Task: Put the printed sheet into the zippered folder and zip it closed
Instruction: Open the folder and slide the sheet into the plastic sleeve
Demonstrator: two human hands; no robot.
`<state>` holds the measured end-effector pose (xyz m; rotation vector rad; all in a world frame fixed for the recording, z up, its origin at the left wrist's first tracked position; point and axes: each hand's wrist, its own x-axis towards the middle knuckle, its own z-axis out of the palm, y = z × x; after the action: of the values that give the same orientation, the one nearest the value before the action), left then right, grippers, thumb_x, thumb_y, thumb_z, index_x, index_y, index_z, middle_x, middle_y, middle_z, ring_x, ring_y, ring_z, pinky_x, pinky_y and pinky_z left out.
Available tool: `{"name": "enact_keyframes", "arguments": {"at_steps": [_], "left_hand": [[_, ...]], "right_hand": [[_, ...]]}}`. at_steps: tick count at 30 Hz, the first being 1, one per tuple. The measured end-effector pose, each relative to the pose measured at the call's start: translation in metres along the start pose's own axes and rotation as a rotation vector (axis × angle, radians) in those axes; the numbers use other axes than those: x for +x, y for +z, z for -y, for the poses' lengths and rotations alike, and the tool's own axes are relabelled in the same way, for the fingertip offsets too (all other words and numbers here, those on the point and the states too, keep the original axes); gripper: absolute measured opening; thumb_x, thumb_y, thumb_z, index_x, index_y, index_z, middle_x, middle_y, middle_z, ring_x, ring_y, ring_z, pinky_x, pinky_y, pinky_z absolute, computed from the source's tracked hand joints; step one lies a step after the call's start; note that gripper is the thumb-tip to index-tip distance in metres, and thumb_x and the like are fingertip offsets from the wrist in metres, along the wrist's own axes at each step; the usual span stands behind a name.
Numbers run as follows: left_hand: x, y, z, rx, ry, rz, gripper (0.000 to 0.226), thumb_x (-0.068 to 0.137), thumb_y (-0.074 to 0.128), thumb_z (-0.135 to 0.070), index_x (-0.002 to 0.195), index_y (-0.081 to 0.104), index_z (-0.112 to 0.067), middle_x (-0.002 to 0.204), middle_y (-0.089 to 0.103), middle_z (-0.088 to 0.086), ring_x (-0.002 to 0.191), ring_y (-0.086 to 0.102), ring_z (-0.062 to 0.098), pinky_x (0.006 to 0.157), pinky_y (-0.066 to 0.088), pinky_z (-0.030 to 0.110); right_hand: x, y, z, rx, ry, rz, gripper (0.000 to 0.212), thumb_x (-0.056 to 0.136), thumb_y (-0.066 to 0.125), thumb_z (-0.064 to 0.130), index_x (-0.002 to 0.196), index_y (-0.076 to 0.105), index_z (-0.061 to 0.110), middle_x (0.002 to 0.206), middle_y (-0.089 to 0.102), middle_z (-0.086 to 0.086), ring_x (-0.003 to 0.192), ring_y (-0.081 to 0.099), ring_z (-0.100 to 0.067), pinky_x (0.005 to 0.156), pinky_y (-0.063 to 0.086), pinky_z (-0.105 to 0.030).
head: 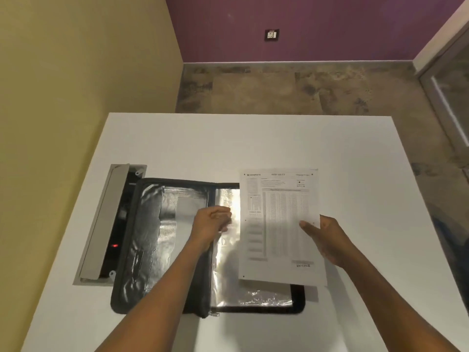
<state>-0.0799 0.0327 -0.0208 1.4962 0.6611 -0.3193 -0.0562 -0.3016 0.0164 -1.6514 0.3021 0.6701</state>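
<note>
A black zippered folder (142, 250) lies spread open on the white table (253, 143), its silver lining showing on both halves. My right hand (323, 235) holds the printed sheet (276, 224) by its right edge, thumb on top, over the folder's right half. My left hand (212, 223) is closed near the middle spine, pinching the edge of a clear inner sleeve (228, 255) on the right half. The zipper pull (214, 313) shows at the folder's near edge.
An open cable hatch (106, 222) with a grey lid and a red light sits in the tabletop, left of the folder. A yellow wall runs along the left. Tiled floor lies beyond the table's far edge.
</note>
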Motion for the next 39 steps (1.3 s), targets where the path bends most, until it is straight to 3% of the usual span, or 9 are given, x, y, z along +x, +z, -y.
{"name": "enact_keyframes", "arguments": {"at_steps": [4,7,10,12,14,16,18,34,39], "left_hand": [[0.041,-0.002,-0.019,0.441,0.260,-0.161,0.020,0.095,0.076,-0.012,0.114,0.080,-0.010,0.109,0.079,0.008,0.097,0.074,0.022,0.095,0.060,0.039],[0.066,-0.002,-0.026,0.646,0.390,-0.162,0.014,0.097,0.069,-0.016,0.096,0.077,-0.004,0.100,0.076,0.007,0.092,0.070,0.025,0.086,0.060,0.044],[0.085,-0.001,-0.023,0.889,0.482,-0.094,0.014,0.092,0.072,-0.015,0.101,0.077,-0.004,0.106,0.075,0.011,0.104,0.065,0.030,0.090,0.055,0.044],[0.090,-0.001,-0.018,0.995,0.530,-0.080,0.019,0.092,0.074,-0.017,0.108,0.078,-0.008,0.112,0.073,0.009,0.110,0.062,0.029,0.090,0.051,0.037],[0.094,-0.001,-0.014,1.026,0.549,-0.099,0.020,0.093,0.075,-0.018,0.110,0.078,-0.010,0.115,0.070,0.005,0.109,0.061,0.025,0.087,0.044,0.029],[0.094,-0.001,-0.012,1.050,0.566,-0.115,0.018,0.093,0.074,-0.017,0.110,0.078,-0.011,0.113,0.069,0.003,0.106,0.061,0.024,0.085,0.042,0.027],[0.095,-0.001,-0.012,1.060,0.583,-0.131,0.016,0.093,0.074,-0.013,0.108,0.079,-0.012,0.111,0.069,0.003,0.105,0.061,0.024,0.083,0.047,0.029],[0.107,-0.006,-0.029,1.022,0.538,0.055,0.006,0.089,0.068,-0.008,0.090,0.072,-0.012,0.104,0.066,-0.001,0.105,0.055,0.020,0.079,0.052,0.039],[0.108,-0.013,-0.036,1.000,0.549,0.204,0.009,0.092,0.069,-0.016,0.087,0.064,-0.022,0.080,0.057,-0.013,0.081,0.049,0.009,0.069,0.039,0.034]], "right_hand": [[0.012,-0.004,-0.002,0.006,0.029,-0.044,0.026,0.098,0.070,0.029,0.122,0.072,0.019,0.101,0.081,0.009,0.082,0.077,-0.003,0.061,0.055,-0.012],[0.023,-0.008,-0.004,-0.003,0.050,-0.087,0.029,0.098,0.071,0.029,0.120,0.072,0.011,0.088,0.081,0.003,0.063,0.072,-0.003,0.053,0.053,-0.016],[0.033,-0.013,-0.006,0.005,0.070,-0.099,0.023,0.095,0.073,0.034,0.110,0.076,0.017,0.105,0.079,-0.015,0.091,0.078,-0.031,0.080,0.065,-0.052],[0.035,-0.014,-0.004,0.035,0.076,-0.104,0.026,0.091,0.077,0.037,0.106,0.077,0.015,0.108,0.074,-0.026,0.100,0.071,-0.049,0.094,0.055,-0.067],[0.036,-0.014,-0.001,0.086,0.069,-0.121,0.039,0.084,0.081,0.040,0.110,0.076,0.011,0.109,0.075,-0.026,0.100,0.072,-0.048,0.086,0.062,-0.057],[0.035,-0.014,0.003,0.127,0.057,-0.116,0.033,0.088,0.077,0.033,0.114,0.075,0.013,0.107,0.080,-0.013,0.100,0.077,-0.036,0.074,0.066,-0.037],[0.034,-0.016,0.003,0.164,0.055,-0.105,0.025,0.095,0.072,0.024,0.117,0.073,0.013,0.109,0.081,-0.009,0.099,0.078,-0.031,0.071,0.065,-0.032],[0.032,-0.029,0.010,0.212,0.056,-0.118,0.029,0.097,0.067,0.018,0.125,0.071,0.008,0.117,0.078,-0.011,0.105,0.076,-0.033,0.083,0.065,-0.040],[0.035,-0.032,0.012,0.217,0.049,-0.127,0.030,0.094,0.070,0.021,0.122,0.073,0.010,0.117,0.078,-0.011,0.104,0.077,-0.033,0.082,0.065,-0.040]]}}
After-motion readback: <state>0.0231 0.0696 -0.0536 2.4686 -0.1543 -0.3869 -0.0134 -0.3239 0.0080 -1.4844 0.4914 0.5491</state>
